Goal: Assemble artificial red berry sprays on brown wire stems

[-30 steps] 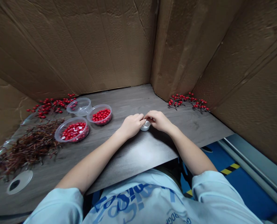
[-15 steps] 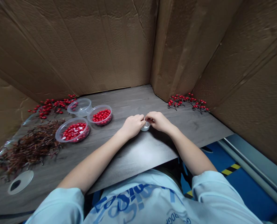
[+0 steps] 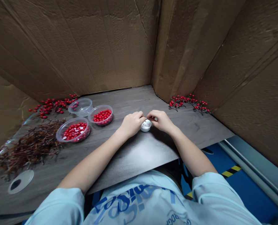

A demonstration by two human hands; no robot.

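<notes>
Above a small white cup (image 3: 145,126), my left hand (image 3: 132,122) and my right hand (image 3: 160,120) meet almost fingertip to fingertip. Both are closed in a pinch. A thin dark twig (image 3: 145,119) shows between them over the cup's rim; its ends are hidden by the fingers. The cup stands on the table and seems to hold something white.
To the left are a tub of red berries (image 3: 102,116), a tub of red and white pieces (image 3: 75,131), a clear tub (image 3: 81,109) and a heap of brown twigs (image 3: 31,145). Berry sprigs lie back left (image 3: 52,107) and right (image 3: 187,101). Cardboard walls (image 3: 101,47) enclose the table.
My fingertips have parted slightly and lifted a little from the cup, so more of its white inside and the thin twig show. The other things stay where they were.
</notes>
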